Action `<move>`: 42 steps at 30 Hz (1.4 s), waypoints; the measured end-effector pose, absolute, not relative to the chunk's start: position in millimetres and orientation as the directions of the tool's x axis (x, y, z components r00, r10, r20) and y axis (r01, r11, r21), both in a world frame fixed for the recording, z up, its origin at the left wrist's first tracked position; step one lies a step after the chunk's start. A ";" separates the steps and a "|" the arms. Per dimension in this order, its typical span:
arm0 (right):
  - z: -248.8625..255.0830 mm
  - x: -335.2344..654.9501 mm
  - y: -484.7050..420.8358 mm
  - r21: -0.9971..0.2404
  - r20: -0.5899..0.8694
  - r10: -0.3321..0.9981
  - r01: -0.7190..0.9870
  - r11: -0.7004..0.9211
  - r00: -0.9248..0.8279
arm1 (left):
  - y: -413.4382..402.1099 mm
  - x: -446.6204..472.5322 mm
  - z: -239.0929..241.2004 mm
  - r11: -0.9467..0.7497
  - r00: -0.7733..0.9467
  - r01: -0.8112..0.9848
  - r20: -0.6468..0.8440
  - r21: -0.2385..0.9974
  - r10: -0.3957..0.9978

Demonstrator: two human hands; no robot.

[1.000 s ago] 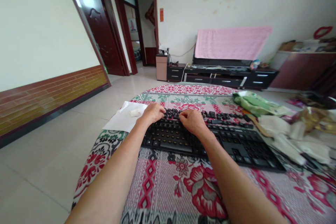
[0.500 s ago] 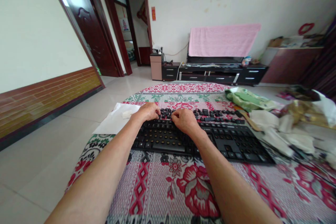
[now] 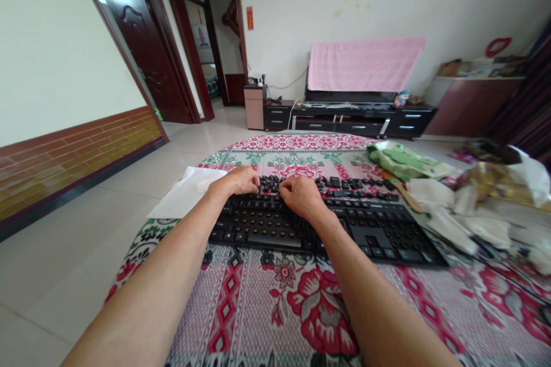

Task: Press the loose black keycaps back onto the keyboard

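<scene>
A black keyboard lies across the tablecloth in front of me, many of its keycaps off and round bare sockets showing. Loose black keycaps are spread in rows along its far edge. My left hand is closed, its fingertips curled down at the left end of the loose keycaps. Beside it, my right hand is closed in a pinch above the keyboard's top edge, near the same keycaps. Whatever either hand's fingers hold is too small or hidden to make out.
A white sheet of paper lies left of the keyboard. To the right are a green plastic packet, a wooden-handled tool, pale cloth gloves and cables. A TV under a pink towel stands beyond the round table.
The view has shifted slightly. Both hands stay at nearly the same spots, still closed by the loose keycaps.
</scene>
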State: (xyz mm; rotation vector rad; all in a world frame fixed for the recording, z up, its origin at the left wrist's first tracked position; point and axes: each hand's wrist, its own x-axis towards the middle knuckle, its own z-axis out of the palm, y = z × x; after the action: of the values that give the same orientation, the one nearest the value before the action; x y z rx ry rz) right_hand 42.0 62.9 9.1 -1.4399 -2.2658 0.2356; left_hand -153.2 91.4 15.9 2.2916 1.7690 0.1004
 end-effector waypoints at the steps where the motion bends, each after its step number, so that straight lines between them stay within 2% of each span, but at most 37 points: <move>1: 9.3 42.1 63.0 -0.378 0.276 0.892 0.813 0.443 -0.358 | 90.3 -154.2 16.6 -0.233 0.263 0.941 -0.096 0.244 0.960; 5: 9.2 37.8 63.6 -0.473 0.331 0.883 0.752 0.460 -0.332 | 82.3 -158.0 23.8 -0.214 0.244 0.934 -0.075 0.286 0.967; 7: 8.5 31.9 63.2 -0.568 0.353 0.881 0.676 0.470 -0.317 | 75.2 -157.5 30.7 -0.222 0.247 0.926 -0.044 0.307 0.968; 9: 7.6 24.5 61.6 -0.697 0.311 0.895 0.564 0.443 -0.319 | 66.6 -153.8 38.6 -0.252 0.264 0.909 0.008 0.334 0.964; 12: 6.2 14.0 57.5 -0.910 0.165 0.924 0.308 0.277 -0.345 | 53.9 -144.4 48.2 -0.291 0.282 0.898 0.077 0.329 0.956; 14: 5.5 10.1 54.8 -0.985 0.085 0.936 0.115 0.131 -0.341 | 48.3 -138.6 50.6 -0.303 0.281 0.895 0.115 0.328 0.953; 16: 5.1 9.2 53.0 -0.999 0.030 0.942 -0.019 0.025 -0.333 | 45.5 -135.2 49.7 -0.340 0.311 0.872 0.139 0.351 0.940; 19: 4.9 10.9 51.6 -0.995 -0.017 0.944 -0.091 -0.049 -0.329 | 44.8 -135.0 45.6 -0.374 0.333 0.826 0.170 0.423 0.927; 24: 5.1 10.3 50.1 -0.977 -0.053 0.934 -0.174 -0.121 -0.353 | 44.0 -140.7 42.0 -0.259 0.318 0.633 0.061 0.730 0.946; 27: 5.1 7.7 47.6 -0.974 -0.067 0.934 -0.178 -0.137 -0.351 | 43.4 -145.6 39.7 -0.126 0.251 0.541 -0.016 0.831 0.968; 32: 4.1 6.9 42.7 -0.988 -0.073 0.914 -0.098 -0.121 -0.399 | 44.3 -154.4 31.2 0.014 0.218 0.440 -0.122 0.898 0.968; 36: -1.4 6.2 44.5 -0.990 0.049 0.918 0.105 0.098 -0.394 | 44.5 -158.0 26.9 0.091 0.225 0.399 -0.194 0.912 0.955; 39: -3.0 6.0 45.5 -0.915 0.143 0.914 0.302 0.268 -0.379 | 43.9 -160.5 27.6 0.106 0.265 0.394 -0.224 0.913 0.938; 42: 0.9 5.2 40.5 -0.826 0.190 0.899 0.431 0.364 -0.396 | 43.1 -166.8 30.1 0.054 0.242 0.475 -0.189 0.878 0.952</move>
State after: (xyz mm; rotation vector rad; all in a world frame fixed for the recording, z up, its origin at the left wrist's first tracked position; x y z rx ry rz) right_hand 5.2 40.5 0.9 -1.1480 -1.9788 0.9253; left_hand -166.8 43.1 30.1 1.5680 1.3751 0.6328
